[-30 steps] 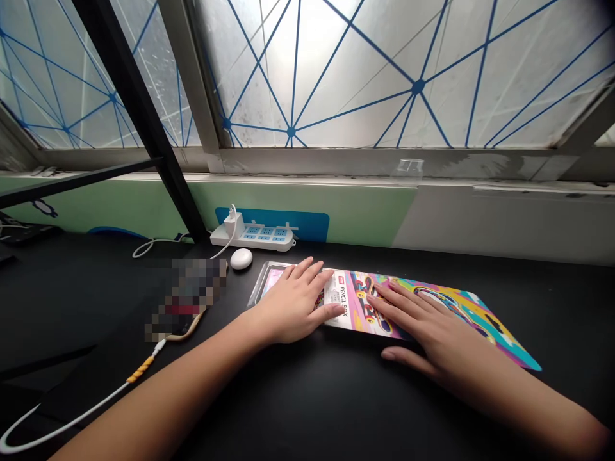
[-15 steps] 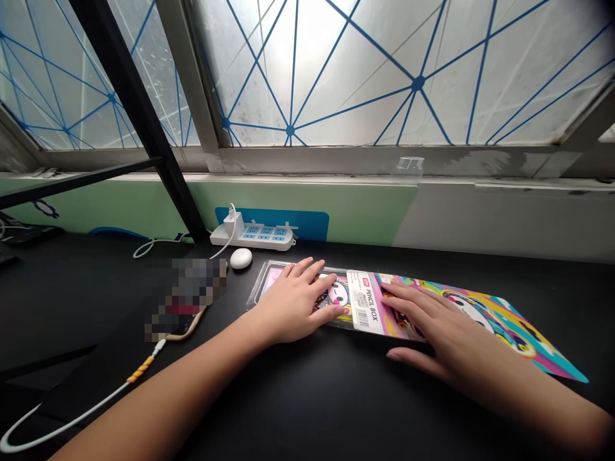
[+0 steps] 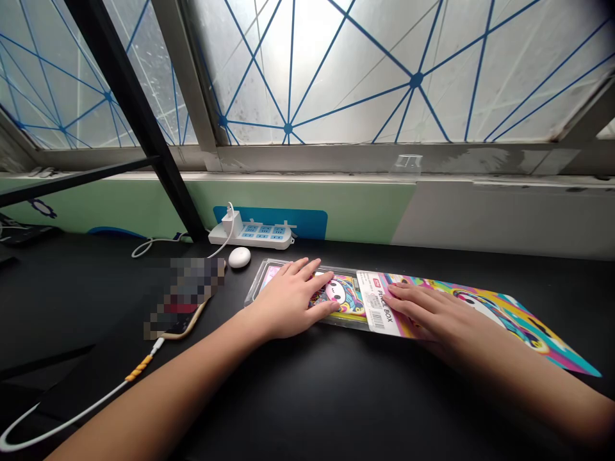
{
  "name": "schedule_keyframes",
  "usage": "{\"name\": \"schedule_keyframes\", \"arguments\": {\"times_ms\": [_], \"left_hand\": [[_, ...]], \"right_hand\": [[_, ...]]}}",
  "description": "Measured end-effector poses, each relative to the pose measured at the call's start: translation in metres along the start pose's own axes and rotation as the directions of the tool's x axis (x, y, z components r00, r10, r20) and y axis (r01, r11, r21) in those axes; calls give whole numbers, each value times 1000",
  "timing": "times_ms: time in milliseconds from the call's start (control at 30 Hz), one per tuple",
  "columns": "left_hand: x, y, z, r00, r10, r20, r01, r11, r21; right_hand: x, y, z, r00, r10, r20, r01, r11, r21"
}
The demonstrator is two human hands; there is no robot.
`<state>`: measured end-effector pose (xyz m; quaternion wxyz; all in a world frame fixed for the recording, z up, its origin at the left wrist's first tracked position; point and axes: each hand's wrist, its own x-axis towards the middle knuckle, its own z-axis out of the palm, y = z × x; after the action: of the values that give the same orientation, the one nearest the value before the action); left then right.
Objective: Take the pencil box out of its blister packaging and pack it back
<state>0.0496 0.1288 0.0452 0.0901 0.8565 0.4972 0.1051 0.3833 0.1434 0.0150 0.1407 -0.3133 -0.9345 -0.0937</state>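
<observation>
A clear plastic tray (image 3: 254, 291) lies on the black desk, with colourful cartoon-printed contents (image 3: 343, 291) showing. My left hand (image 3: 291, 301) rests on the tray's left part, fingers stretched out and spread. From the tray's right end extends a bright printed cardboard sleeve (image 3: 521, 317) with a white label (image 3: 377, 301) reading "PENCIL BOX". My right hand (image 3: 437, 314) lies over the sleeve beside the label, fingers on top and pressed together, gripping it. The right thumb is hidden at the near edge.
A phone-like thing (image 3: 192, 320), partly pixelated, lies left with a white cable (image 3: 91, 410). Behind stand a white round case (image 3: 239, 257) and a power strip (image 3: 264, 235) with a plugged-in charger. A black slanted post (image 3: 139, 115) rises at left; a window runs along the back.
The cardboard sleeve has slid a little to the right along the tray, so more of the printed contents shows. My right thumb has gone out of sight. My left hand stays put.
</observation>
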Motion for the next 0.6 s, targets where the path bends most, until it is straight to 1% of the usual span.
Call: {"name": "schedule_keyframes", "arguments": {"times_ms": [100,200,333,400,500,600], "left_hand": [[0,-5,-3,1000,-15,4,15,1000,-11],[1,-8,-5,999,-37,6,37,999,-29],[1,-10,-7,999,-42,13,43,998,-48],[1,-13,-8,999,-47,12,47,998,-49],[2,-17,-10,998,-63,4,63,997,-37],[2,-19,-11,996,-87,-8,87,996,-20]], "right_hand": [[1,0,-8,999,40,32,-39,999,-12],[1,-1,-16,997,64,34,-64,998,-6],[-5,4,-22,993,102,58,-99,994,-45],[-8,7,-26,986,146,76,-142,988,-60],[-10,13,-36,976,210,60,-205,976,-78],[-13,20,-49,966,258,5,-256,962,-100]]}}
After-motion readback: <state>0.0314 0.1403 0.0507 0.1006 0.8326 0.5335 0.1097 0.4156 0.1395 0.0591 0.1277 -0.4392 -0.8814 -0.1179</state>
